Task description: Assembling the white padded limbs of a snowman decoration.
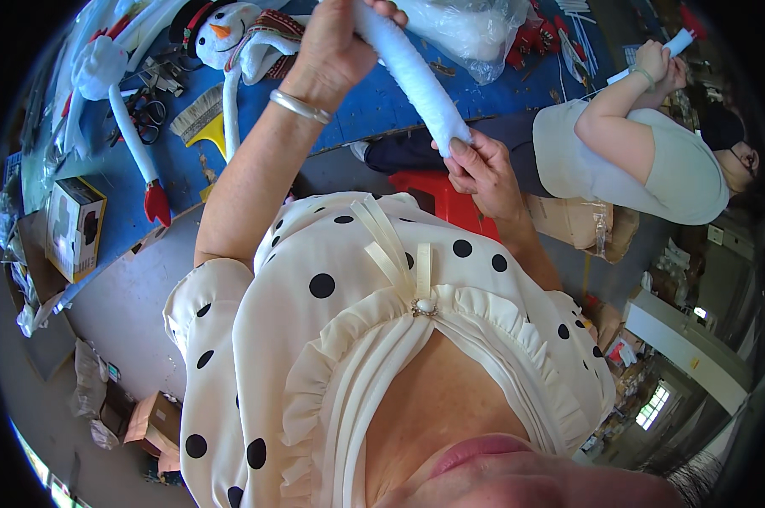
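Observation:
A long white plush tube [412, 76] runs slantwise between my two hands above the table edge. My left hand [340, 42], with a silver bangle at its wrist, is closed around the tube's upper part near the top of the view. Part of that grip is cut off by the picture edge. My right hand [484, 169] pinches the lower end, thumb on top. Left of my left forearm lies a plush snowman [230, 38] with a black hat, an orange nose and a patterned scarf. Farther left is a white plush limb [129, 127] ending in a red mitten [156, 204].
The blue table [272, 110] carries a yellow-handled brush [200, 118], black-handled scissors [150, 114] and a clear plastic bag [476, 38]. A small printed box [74, 229] stands at the table's left end. A red stool [450, 199] is below. At right, a co-worker [636, 152] handles a similar piece.

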{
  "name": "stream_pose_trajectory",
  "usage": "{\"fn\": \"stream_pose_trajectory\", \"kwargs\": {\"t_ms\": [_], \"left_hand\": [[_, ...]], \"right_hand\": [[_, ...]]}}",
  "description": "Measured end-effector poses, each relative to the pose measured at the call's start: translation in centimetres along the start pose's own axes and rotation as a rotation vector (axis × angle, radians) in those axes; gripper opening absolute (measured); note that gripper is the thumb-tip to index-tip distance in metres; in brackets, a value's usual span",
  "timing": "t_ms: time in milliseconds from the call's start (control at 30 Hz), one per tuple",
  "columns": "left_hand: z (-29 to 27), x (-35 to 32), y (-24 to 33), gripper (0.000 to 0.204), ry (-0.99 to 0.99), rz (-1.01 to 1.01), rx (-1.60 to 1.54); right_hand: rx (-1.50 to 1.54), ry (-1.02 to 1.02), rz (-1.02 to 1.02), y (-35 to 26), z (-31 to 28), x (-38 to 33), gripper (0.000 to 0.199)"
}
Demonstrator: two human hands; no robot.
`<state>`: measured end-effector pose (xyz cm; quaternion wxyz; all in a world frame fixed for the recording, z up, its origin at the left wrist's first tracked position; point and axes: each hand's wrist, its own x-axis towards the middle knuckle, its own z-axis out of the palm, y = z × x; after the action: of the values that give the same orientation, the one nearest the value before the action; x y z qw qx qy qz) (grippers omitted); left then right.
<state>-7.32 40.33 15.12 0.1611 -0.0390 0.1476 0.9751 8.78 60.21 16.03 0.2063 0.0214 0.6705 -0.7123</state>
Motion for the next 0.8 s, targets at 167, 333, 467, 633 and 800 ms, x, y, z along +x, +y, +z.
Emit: {"fn": "stream_pose_trajectory", "kwargs": {"t_ms": [167,333,467,633,800], "left_hand": [[-1.3,2.3,3.3,0.023,-0.167,0.041,-0.071],[-0.1,1.4,4.4,0.041,-0.191,0.093,0.040],[-5.4,-2.6,0.9,0.051,-0.239,0.241,0.902],[1.2,-7.7,-6.1,0.056,-0.779,1.265,1.810],[3.5,-3.6,-8.8,0.033,-0.988,1.156,2.071]], "right_hand": [[-0.158,0.066,-0.041,-0.6,-0.5,-0.8,0.021],[-0.773,0.201,-0.361,-2.8,-2.2,-0.8,0.021],[-1.039,0.342,-0.641,-5.1,-3.2,-0.5,0.017],[-1.208,0.356,-0.588,-5.8,-3.1,-1.3,0.015],[-1.250,0.338,-0.537,-6.1,-1.9,-2.1,0.014]]}}
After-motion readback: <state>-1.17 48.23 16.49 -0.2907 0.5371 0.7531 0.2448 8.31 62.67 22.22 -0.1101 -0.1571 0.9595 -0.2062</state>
